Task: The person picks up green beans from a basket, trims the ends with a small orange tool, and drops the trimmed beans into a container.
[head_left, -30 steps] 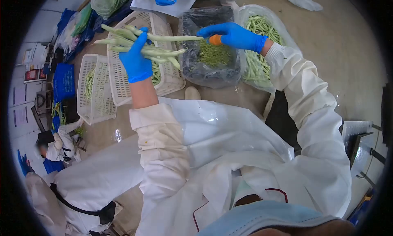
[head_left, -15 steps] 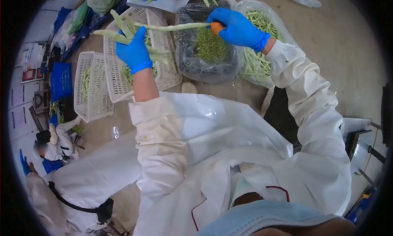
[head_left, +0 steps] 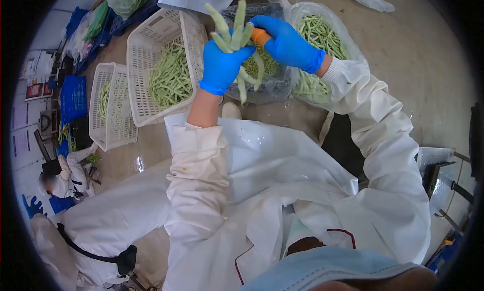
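Observation:
My left hand (head_left: 225, 64), in a blue glove, is closed round a bunch of thick green beans (head_left: 236, 34), whose ends stick out above and below the fist. Close beside it, my right hand (head_left: 292, 43), also gloved in blue, has its fingers curled at the bunch. Something orange (head_left: 260, 37) shows at the right thumb and forefinger; I cannot tell what it is. Beneath the hands, a box lined with dark plastic (head_left: 272, 93) holds small green bits (head_left: 266, 65), partly hidden by the gloves and beans.
Left of the hands, a white basket (head_left: 138, 54) holds green beans (head_left: 172, 76), with a narrower white basket (head_left: 114, 132) beside it. A clear bag of green beans (head_left: 322, 36) stands right of the lined box. Another person (head_left: 65, 177) sits far left.
My left hand has moved right with its beans, from over the white basket to beside my right hand. The long bean that stretched between both hands no longer spans them.

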The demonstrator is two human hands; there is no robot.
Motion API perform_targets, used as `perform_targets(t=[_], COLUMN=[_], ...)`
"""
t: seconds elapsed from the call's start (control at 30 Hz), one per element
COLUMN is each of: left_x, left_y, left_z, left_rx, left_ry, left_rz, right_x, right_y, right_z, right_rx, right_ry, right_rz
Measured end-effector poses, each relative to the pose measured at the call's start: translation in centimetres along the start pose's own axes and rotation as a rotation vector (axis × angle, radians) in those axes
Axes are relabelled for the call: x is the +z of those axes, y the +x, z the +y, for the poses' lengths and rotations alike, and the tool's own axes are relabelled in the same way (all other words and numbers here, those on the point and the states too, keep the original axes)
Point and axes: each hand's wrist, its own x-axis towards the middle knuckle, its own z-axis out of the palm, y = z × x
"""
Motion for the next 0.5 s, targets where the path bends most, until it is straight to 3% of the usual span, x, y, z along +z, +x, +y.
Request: perform_targets(t=[0.1,0.2,0.27,0.4,0.5], left_x=[-0.9,-4.1,-6.8,-14.9,-18.6], left_y=[0.3,1.4,1.9,1.5,0.4], left_z=[-0.5,-0.1,1.1,1.6,1.4], left_rx=[0.019,0.029,0.18,0.3,0.355], left_ry=[-0.06,-0.272,-0.385,-0.437,-0.412], left_rz=[0.118,0.235,0.406,0.78,0.961], right_x=[-0.7,-0.8,-1.0,-1.7,-2.0], right_y=[0.6,-0.5,-1.9,-6.6,-6.9], right_z=[0.3,3.3,6.0,14.2,14.1], right_rx=[0.246,0.242,0.261,0.186,0.332], right_ry=[0.166,-0.084,-0.226,-0.77,-0.79], right_rz=[-0.171,-0.286,-0.39,-0.92,-0.906])
